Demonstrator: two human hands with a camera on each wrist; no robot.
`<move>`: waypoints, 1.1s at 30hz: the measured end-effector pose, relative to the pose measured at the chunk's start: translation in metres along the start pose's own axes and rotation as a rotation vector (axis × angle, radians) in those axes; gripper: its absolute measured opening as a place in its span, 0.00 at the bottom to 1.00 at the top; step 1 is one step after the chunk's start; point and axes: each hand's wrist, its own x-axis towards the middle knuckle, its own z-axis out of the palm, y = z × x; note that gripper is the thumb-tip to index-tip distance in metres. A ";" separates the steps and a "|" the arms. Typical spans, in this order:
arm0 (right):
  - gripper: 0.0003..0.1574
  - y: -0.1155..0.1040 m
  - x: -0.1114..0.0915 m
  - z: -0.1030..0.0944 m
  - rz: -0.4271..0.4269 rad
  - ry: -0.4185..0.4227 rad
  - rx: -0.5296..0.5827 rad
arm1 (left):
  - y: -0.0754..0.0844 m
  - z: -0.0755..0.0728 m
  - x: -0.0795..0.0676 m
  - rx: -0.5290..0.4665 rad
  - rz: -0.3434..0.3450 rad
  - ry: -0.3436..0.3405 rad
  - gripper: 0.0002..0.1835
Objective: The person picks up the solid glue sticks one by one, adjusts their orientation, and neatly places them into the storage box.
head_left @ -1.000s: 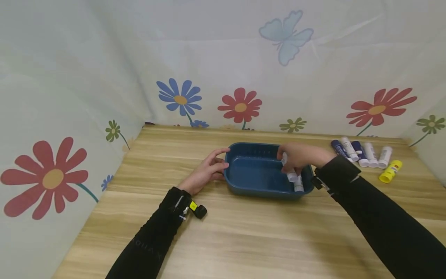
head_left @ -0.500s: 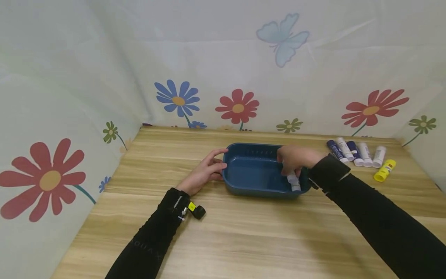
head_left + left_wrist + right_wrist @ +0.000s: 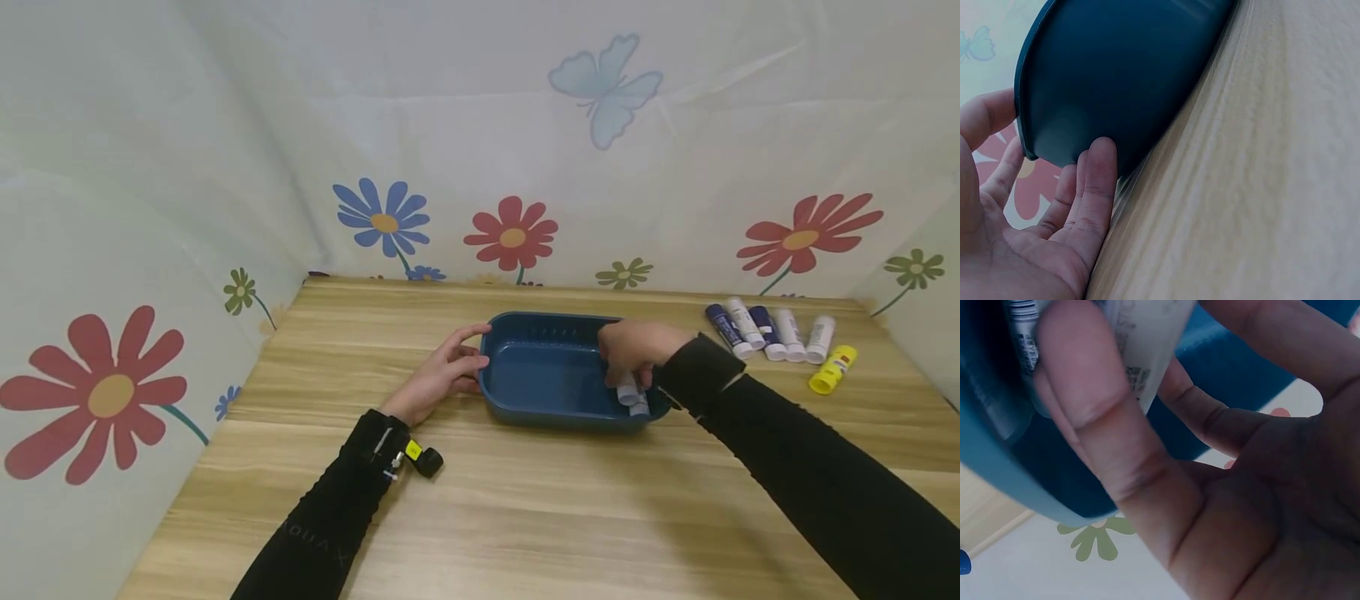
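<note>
A blue plastic basin [image 3: 547,414] rests on the wooden table. My left hand [image 3: 438,375] touches its left end with extended fingers; in the left wrist view the fingertips lie against the outer wall. Inside the basin's right end, my right hand [image 3: 633,350] pinches a white glue stick [image 3: 627,393] between thumb and fingers. Another white glue stick [image 3: 640,407] lies close beside it on the basin floor, partly covered. The right wrist view shows the held glue stick's printed label [image 3: 1141,375], with a finger across part of it.
Right of the basin lies a row of white and navy glue sticks, among them a navy one [image 3: 726,327] and a white one [image 3: 821,339]. A yellow glue stick [image 3: 832,371] lies in front of them. Flower-printed sheets [image 3: 450,125] rise behind and beside the table.
My right hand has sunk slightly into the basin, bringing its glue stick down beside the other one. The left hand keeps its place at the basin's end. The head view has shifted a little.
</note>
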 end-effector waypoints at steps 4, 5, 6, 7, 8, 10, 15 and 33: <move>0.23 0.000 0.003 0.004 -0.008 0.024 -0.049 | -0.002 0.000 0.000 0.002 -0.003 0.003 0.26; 0.23 0.000 0.004 0.005 -0.008 0.032 -0.067 | -0.002 0.001 -0.001 0.002 -0.004 0.004 0.26; 0.23 0.000 0.005 0.005 -0.008 0.036 -0.084 | -0.002 0.001 -0.001 0.005 -0.003 0.004 0.26; 0.23 0.000 0.006 0.006 -0.007 0.038 -0.098 | -0.002 0.001 -0.001 0.005 -0.003 0.004 0.26; 0.23 0.000 0.007 0.006 -0.006 0.040 -0.108 | -0.002 0.001 -0.001 0.004 -0.004 0.005 0.26; 0.25 -0.001 0.007 0.007 -0.004 0.039 -0.121 | -0.001 0.001 -0.002 0.002 -0.003 0.007 0.27; 0.25 -0.005 0.005 0.005 -0.013 0.023 -0.131 | 0.000 0.001 -0.003 0.001 0.003 0.011 0.27; 0.19 -0.005 0.006 0.003 -0.022 -0.011 -0.107 | 0.001 0.000 0.000 -0.003 0.010 -0.010 0.26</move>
